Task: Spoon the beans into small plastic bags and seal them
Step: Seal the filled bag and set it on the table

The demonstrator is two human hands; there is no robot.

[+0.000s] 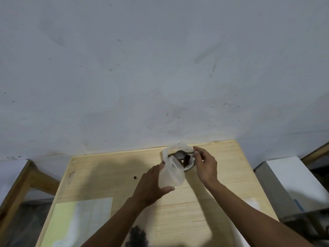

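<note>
My left hand [153, 184] is gripping the plastic bag [171, 172] upright on the desk [204, 202], fingers curled round it. Just right, my right hand [206, 166] is pinching the spoon [181, 154] over the bag's mouth, above the beans [185, 162] in the bowl.

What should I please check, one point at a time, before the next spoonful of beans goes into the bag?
1. Bag held: ok. The left hand grips the small plastic bag round its lower part.
2. Bag mouth open: ok. It gapes upward toward the spoon.
3. Spoon held: ok. The right hand pinches its handle.
4. Spoon over the mouth: ok. Its bowl sits at the bag's opening, above the white bowl of beans.
5. Spoon loaded: cannot tell; too small and blurred.
6. Spills: not ok. One stray bean lies on the wooden table, left of the bag.
</note>
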